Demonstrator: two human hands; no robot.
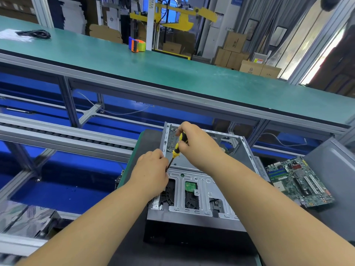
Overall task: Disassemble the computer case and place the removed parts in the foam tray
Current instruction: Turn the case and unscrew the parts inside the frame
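An open grey computer case [203, 185] lies on the dark mat in front of me, its drive cage facing up. My right hand [196, 143] grips the black-and-yellow handle of a screwdriver [177, 148] that slants down to the left. My left hand [153, 169] rests on the cage's left edge, its fingers curled round the screwdriver's shaft near the tip. A removed green motherboard [299, 181] lies to the right of the case. The screw under the tip is hidden by my left hand.
A grey side panel [334, 169] lies at the right under the motherboard. A green shelf [172, 73] runs overhead with a tape dispenser [136, 44] and a black cable [36, 33]. Roller rails [57, 135] lie at the left, silver bags [25, 219] below them.
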